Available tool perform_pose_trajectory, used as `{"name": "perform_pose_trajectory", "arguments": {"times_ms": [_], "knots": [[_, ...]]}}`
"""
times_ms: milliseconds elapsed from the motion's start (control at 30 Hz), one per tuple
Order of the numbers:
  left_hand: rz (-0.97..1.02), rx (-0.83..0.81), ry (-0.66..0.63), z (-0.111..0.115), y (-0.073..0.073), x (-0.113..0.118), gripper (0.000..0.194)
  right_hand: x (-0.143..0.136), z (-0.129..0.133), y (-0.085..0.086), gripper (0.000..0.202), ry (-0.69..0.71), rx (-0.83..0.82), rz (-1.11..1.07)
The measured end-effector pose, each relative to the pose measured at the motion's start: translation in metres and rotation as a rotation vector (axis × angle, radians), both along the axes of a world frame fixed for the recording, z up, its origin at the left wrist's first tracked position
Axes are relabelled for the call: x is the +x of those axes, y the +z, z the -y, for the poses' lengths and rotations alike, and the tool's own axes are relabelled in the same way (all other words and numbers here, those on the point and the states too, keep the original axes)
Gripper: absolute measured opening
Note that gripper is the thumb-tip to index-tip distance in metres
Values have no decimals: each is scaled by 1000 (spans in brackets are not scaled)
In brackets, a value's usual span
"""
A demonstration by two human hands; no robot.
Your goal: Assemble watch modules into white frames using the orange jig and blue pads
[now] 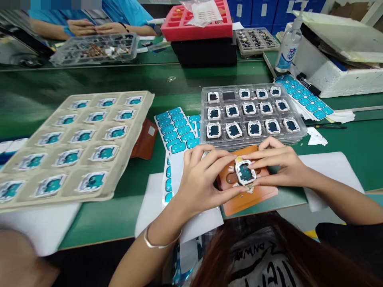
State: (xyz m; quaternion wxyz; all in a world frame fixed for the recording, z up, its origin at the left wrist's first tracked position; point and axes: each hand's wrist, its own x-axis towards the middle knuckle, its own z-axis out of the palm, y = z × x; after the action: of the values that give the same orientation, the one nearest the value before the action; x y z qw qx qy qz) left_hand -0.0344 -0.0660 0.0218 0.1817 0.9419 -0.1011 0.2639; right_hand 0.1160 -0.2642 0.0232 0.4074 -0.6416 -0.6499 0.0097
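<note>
Working near the front edge of a green worktop, with bare green showing beside a big cream tray on the left. Fitting into a small space, with blue sticker sheets to the left and a clear tray of parts just ahead. Facing a busy room, with a red box on a black box, a pump bottle at the right and, far left, a co-worker's hands by a clear box of tiny bits. Pinching a white frame with a dark green middle in the left grip, fingers at its top and thumb at its bottom. Holding its right side too, in the fingers and thumb of the right grip. Having it between both grips, over an orange-brown pad.
</note>
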Motion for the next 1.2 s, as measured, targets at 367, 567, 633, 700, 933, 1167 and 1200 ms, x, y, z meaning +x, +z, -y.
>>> {"name": "perform_pose_trajectory", "arguments": {"times_ms": [367,567,633,700,933,1167,1200], "knots": [[11,63,5,2,2,-1,43,-4,-3,-4,27,20,-2,-18],[-74,-24,-32,3,-3,-1,35,0,-5,-6,21,78,-23,44],[-51,-87,-50,4,-5,1,35,2,-6,-6,22,102,-13,49],[-3,-168,-76,5,-7,4,36,3,-6,-6,26,97,5,24],[46,-129,-213,7,-8,7,70,-9,-7,-6,57,165,47,-454],[86,-16,-225,10,-9,4,74,-15,-5,4,47,393,-134,-1479],[114,-5,-228,9,-9,4,73,-15,-5,5,46,415,-151,-1544]]}}
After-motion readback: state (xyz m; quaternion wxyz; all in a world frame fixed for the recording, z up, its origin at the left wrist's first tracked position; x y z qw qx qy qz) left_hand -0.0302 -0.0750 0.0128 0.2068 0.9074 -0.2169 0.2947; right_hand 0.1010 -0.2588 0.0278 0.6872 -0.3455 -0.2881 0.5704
